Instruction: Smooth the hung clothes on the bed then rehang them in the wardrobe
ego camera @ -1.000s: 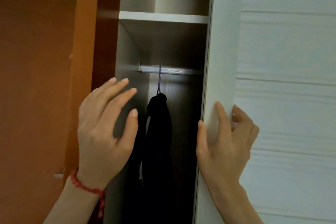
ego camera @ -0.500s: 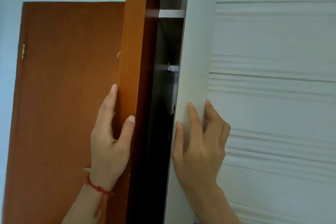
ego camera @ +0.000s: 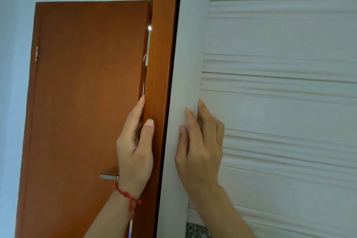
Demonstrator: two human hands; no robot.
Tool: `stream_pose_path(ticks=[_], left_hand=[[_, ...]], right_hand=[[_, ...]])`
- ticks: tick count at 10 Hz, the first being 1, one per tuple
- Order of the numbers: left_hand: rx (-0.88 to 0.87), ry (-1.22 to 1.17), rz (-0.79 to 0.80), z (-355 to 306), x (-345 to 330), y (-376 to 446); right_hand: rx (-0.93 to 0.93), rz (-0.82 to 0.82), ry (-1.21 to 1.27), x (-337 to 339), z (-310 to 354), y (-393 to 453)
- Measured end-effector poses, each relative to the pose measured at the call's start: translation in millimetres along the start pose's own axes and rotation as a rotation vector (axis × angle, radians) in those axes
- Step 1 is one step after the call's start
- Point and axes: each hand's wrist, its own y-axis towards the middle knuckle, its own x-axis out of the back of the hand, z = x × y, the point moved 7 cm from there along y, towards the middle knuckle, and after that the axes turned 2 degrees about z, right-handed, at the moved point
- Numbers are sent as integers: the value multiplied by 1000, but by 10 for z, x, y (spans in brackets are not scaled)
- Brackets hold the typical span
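Observation:
The white sliding wardrobe door (ego camera: pixel 280 102) with ribbed panels stands against the orange-brown wardrobe side post (ego camera: pixel 160 63); only a thin dark seam shows between them. My right hand (ego camera: pixel 199 147) lies flat on the door's left stile, fingers straight and pressing near the panel edge. My left hand (ego camera: pixel 135 145), a red string on its wrist, holds the post with the thumb on its front face and the fingers behind its edge. The hung clothes and the rail are hidden behind the door.
An orange-brown room door (ego camera: pixel 83 112) with a metal handle (ego camera: pixel 109 177) stands ajar to the left, close behind my left hand. A pale blue wall (ego camera: pixel 11 102) fills the far left. A speckled floor patch (ego camera: pixel 195 231) shows at the bottom.
The white door has slid left until the gap shut, hiding the dark garment and rail. My left hand moved from the opening onto the wooden post. The view shifted right.

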Motion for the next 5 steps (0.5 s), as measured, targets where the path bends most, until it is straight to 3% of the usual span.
stream_pose_path(ticks=[3,4,5], left_hand=[[-22,39,11,-10,-10,9],[-2,25,37,-49,-1,12],[23,2,60,-124,168,125]], right_hand=[[10,10,-9,-18,-12,-5],[28,71,56,9,6,35],[-70,63,245,276,-170,233]])
